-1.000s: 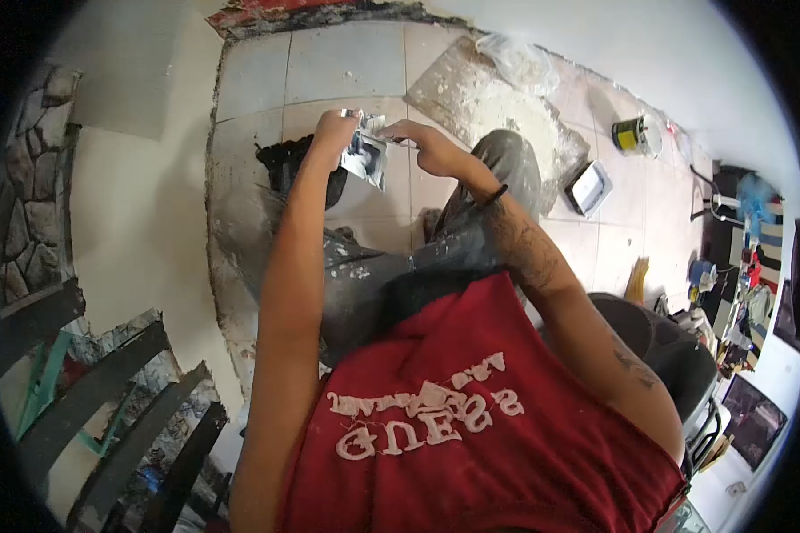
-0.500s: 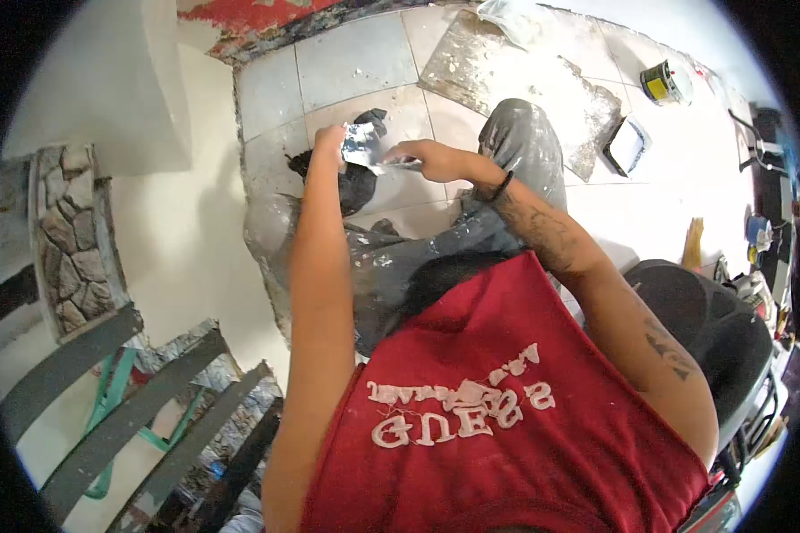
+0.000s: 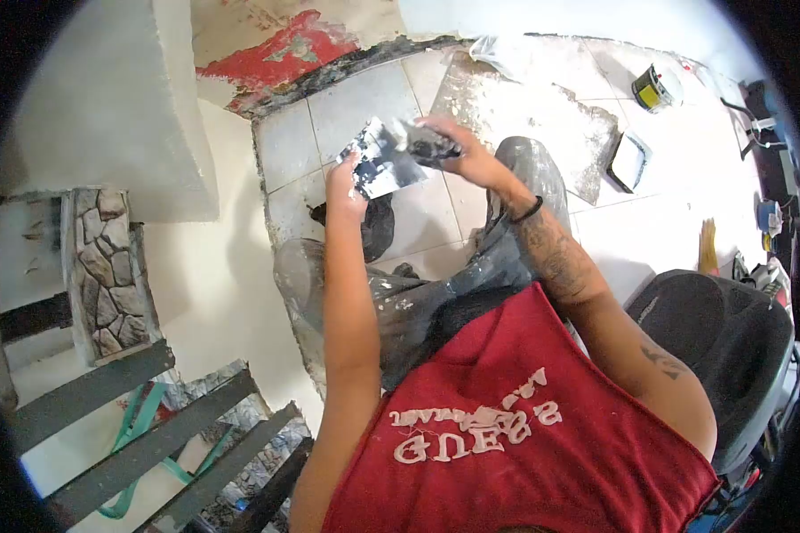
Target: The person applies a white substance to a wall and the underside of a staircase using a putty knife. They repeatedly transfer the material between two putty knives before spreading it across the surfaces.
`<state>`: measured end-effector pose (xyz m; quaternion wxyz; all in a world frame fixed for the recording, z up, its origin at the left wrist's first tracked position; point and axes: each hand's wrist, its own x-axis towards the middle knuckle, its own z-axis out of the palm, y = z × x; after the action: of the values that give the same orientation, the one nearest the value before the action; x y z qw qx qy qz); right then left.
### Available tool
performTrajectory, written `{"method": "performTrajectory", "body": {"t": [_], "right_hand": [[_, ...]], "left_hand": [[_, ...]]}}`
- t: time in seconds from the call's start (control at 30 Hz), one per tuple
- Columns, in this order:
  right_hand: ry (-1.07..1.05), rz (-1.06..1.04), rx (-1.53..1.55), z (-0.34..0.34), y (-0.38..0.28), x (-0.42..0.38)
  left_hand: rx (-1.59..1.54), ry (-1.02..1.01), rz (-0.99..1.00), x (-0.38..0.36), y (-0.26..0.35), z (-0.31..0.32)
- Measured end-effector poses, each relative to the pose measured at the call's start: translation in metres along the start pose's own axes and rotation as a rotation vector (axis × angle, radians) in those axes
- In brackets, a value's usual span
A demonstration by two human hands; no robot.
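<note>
My left hand [image 3: 345, 185] is closed on the edge of a flat rectangular plate [image 3: 389, 176], which is dark and shiny with white paste smeared over it. A putty knife [image 3: 430, 145] with a dark, paste-stained grip is in my right hand [image 3: 468, 158], fingers wrapped round it. Its whitish end lies right at the plate's upper edge. Both tools are held in front of my bent, paint-spotted legs. Below the plate, a black bag-like bundle [image 3: 379, 229] lies on the floor, partly hidden by my left arm.
Pale floor tiles [image 3: 347, 105] stretch ahead, with a stained board [image 3: 587, 133] on them. A paint bucket [image 3: 651, 90] and a dark-rimmed tray [image 3: 629, 162] stand to the right. A black chair [image 3: 711, 355] is close by my right arm. Dark slats [image 3: 151, 444] run at lower left.
The putty knife has lifted and turned, its dark grip now showing above the plate. The plate has tilted, showing more of its face. My view has shifted slightly upward and left.
</note>
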<state>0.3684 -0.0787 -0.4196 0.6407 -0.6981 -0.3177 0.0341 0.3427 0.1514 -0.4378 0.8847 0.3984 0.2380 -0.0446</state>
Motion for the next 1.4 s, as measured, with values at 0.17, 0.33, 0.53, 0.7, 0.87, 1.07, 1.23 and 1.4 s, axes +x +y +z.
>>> {"method": "performTrajectory", "body": {"t": [0.17,0.33,0.53,0.7,0.87,1.07,1.23,1.4], "right_hand": [[-0.178,-0.1,-0.214,0.027,0.007,-0.002],[-0.387,0.078,-0.375,0.016,0.052,-0.019],[-0.185,-0.026,-0.345,0.015,0.031,0.031],[-0.444,-0.109,-0.458,0.035,0.007,0.071],[-0.491,0.034,-0.554,0.07,0.01,0.052],[-0.541,0.04,-0.532,0.074,0.016,0.017],[-0.613,0.057,-0.346,0.073,0.012,-0.007],[-0.81,0.08,-0.22,0.029,-0.027,0.011]], "left_hand": [[-0.089,-0.156,-0.051,0.004,-0.008,-0.017],[-0.197,-0.227,0.073,-0.01,0.017,-0.022],[0.182,0.064,0.095,-0.027,0.042,-0.024],[0.254,0.097,0.045,-0.004,0.027,-0.021],[0.456,0.238,0.09,0.013,0.01,-0.036],[0.524,0.289,0.042,0.029,-0.014,-0.053],[0.407,0.363,-0.056,0.053,-0.027,-0.076],[0.262,0.388,0.114,0.023,0.011,-0.054]]}}
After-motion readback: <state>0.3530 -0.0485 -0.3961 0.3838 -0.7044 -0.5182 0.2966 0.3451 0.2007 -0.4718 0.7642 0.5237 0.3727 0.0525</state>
